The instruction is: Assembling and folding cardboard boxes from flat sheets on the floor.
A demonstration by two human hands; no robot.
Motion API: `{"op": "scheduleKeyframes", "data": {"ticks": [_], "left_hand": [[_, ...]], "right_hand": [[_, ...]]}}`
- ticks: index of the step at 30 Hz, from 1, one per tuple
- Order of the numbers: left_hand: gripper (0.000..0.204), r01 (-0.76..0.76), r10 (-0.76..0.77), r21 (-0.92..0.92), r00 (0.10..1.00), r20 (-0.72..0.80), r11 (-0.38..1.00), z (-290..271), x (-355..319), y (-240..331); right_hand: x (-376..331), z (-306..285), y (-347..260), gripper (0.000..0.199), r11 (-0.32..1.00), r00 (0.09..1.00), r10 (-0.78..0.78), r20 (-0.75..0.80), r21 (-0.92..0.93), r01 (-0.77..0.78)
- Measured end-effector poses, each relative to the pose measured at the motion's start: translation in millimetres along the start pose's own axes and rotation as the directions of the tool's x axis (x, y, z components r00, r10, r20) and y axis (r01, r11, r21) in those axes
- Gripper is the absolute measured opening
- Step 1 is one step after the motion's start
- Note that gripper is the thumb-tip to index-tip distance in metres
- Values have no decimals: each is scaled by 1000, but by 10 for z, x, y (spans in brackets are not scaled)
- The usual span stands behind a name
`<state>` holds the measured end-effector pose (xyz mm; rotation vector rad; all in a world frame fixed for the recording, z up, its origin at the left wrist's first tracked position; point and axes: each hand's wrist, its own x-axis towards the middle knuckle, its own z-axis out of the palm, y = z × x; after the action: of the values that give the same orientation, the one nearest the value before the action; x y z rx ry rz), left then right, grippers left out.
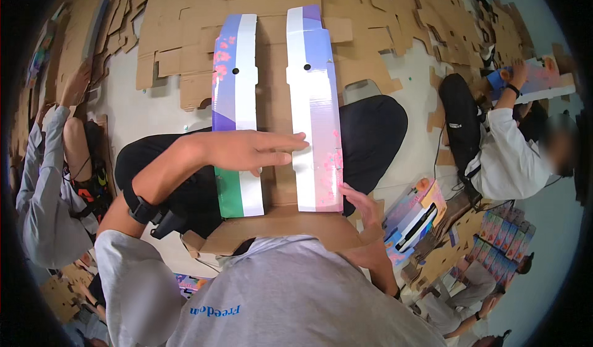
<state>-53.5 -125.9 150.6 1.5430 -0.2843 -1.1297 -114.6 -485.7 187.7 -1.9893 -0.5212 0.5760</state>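
Observation:
Across my lap lies a partly folded cardboard box, its brown inside showing between two long side panels. The left panel is blue, purple and green with pink flowers and a white strip. On the right, the other panel fades from blue to pink, also with a white strip. Each panel has a small dark hole. My left hand reaches over the left panel, fingers stretched out, their tips at the right panel's inner edge. Beside that panel's near outer edge is my right hand, fingers extended against it, palm partly hidden.
Flattened brown cardboard sheets cover the floor ahead. A printed box lies to my right, near stacked printed boxes. One person sits at right handling a printed panel; another person sits at left.

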Motion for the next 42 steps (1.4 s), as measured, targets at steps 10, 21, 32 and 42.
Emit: {"op": "scheduleKeyframes", "data": {"ticks": [10, 21, 32, 42], "left_hand": [[109, 245, -291, 255, 943, 160, 935, -179, 118, 413], [73, -32, 152, 468, 963, -222, 883, 240, -82, 153], [42, -152, 214, 152, 686, -695, 977, 628, 316, 208], [41, 378, 267, 255, 21, -963, 890, 1464, -265, -338]], "right_hand": [[517, 137, -43, 66, 928, 990, 103, -93, -348, -130], [821, 151, -112, 16, 773, 975, -2, -220, -619, -138], [971, 122, 192, 41, 958, 963, 268, -35, -99, -271], [680, 408, 413, 47, 894, 882, 448, -147, 66, -443]]}}
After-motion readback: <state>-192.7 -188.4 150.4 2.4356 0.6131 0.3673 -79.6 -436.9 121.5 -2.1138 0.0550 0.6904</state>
